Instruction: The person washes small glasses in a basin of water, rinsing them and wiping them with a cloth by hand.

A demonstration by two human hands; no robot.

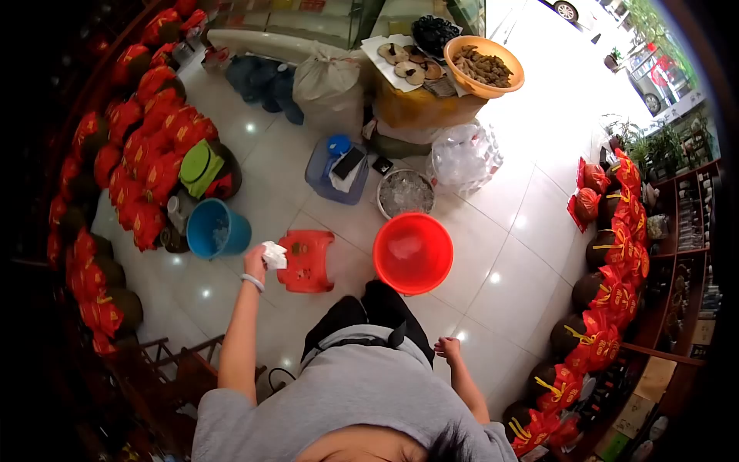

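My left hand [255,264] is closed on a crumpled white cloth or tissue [275,256]. It is held out at the left edge of a small red plastic stool [308,263]; whether the cloth touches the stool I cannot tell. A blue bucket [239,235] with something clear inside stands just left of that hand. My right hand [446,348] hangs low at my right side, fingers loosely apart and holding nothing. In front of my legs is a red basin [413,281] with a pale, blurry patch inside. Behind it sits a metal bowl [382,209] of small clear pieces.
Jars with red covers [158,173] crowd the left side, and more red-covered jars [600,323] line the right shelves. A bluish tub [315,181] holds a phone [348,162]. Clear plastic bags [464,158] and an orange bowl [517,73] are ahead. A wooden chair [173,369] is behind left.
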